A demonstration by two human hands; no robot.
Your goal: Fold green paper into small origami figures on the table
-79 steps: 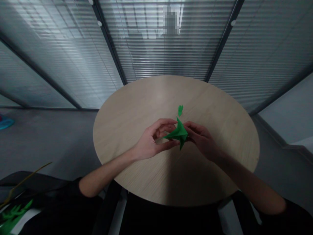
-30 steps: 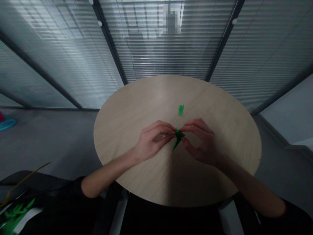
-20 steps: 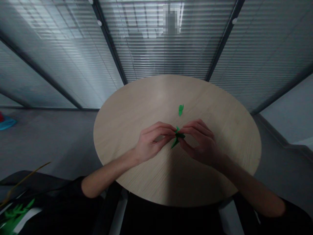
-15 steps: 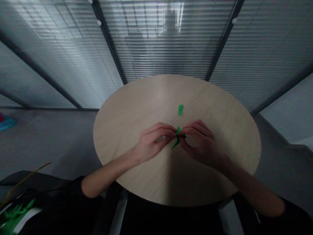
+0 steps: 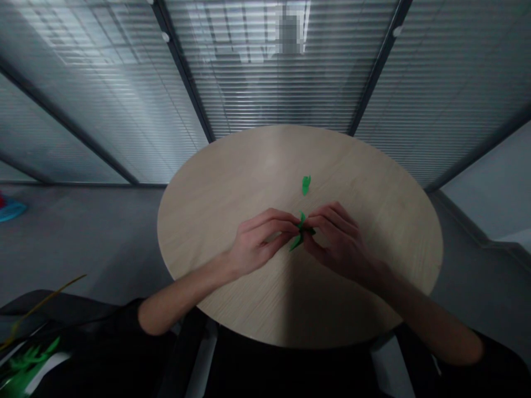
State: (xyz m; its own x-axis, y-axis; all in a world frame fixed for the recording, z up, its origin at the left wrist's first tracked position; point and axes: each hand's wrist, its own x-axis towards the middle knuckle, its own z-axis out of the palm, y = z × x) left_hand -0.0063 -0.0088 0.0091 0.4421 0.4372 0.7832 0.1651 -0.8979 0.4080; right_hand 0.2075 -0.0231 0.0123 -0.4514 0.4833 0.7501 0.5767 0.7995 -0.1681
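Note:
A small folded green paper piece [image 5: 298, 239] is pinched between both hands just above the round wooden table [image 5: 232, 182]. My left hand [image 5: 259, 241] grips its left side with fingertips pressed together. My right hand [image 5: 338, 243] grips the right side the same way. Most of the paper is hidden by the fingers; only a narrow green tip shows below them. A second, smaller green paper scrap [image 5: 306, 184] lies on the table a little beyond the hands.
Glass walls with horizontal blinds [image 5: 265, 66] stand right behind the table. Green paper shapes on a white sheet [image 5: 25, 365] lie at the lower left beside a dark surface. A blue object [image 5: 10, 209] sits on the floor at the far left.
The green paper was wider and spread open between my hands; now it is folded narrow and the fingertips of both hands have closed together on it. The scrap on the table has not moved.

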